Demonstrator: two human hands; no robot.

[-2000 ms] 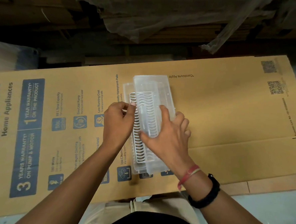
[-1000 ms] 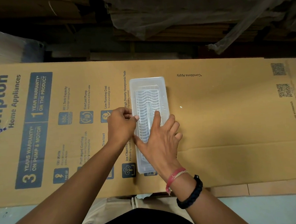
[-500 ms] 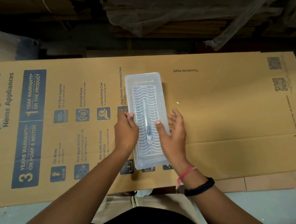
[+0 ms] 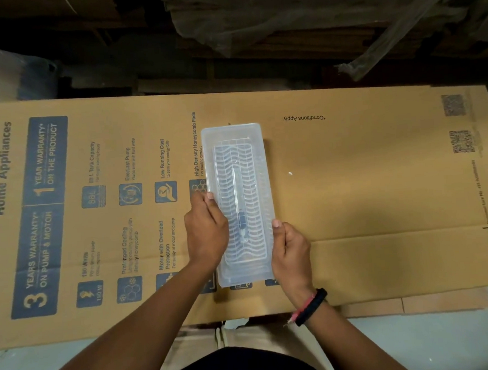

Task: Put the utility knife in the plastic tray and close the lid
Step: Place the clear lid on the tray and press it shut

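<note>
A clear plastic tray (image 4: 232, 134) lies lengthwise on the cardboard, its transparent lid down flat over it. Through the lid I see a white wavy grid insert and the slim utility knife (image 4: 240, 213) lying along the middle, its dark part near my end. My left hand (image 4: 207, 235) grips the tray's left long edge, fingers curled on the rim. My right hand (image 4: 291, 247) grips the right long edge near the close end, thumb on top of the lid.
The tray rests on a large flattened brown cardboard box (image 4: 366, 191) with blue print at the left. Dark wooden stacks and a crumpled plastic sheet (image 4: 284, 19) lie beyond its far edge. Grey floor (image 4: 432, 345) shows at the near side.
The lid went from offset and tilted to flat over the tray. My right hand slid from the lid's top to the tray's right edge; my left hand stayed at the left edge.
</note>
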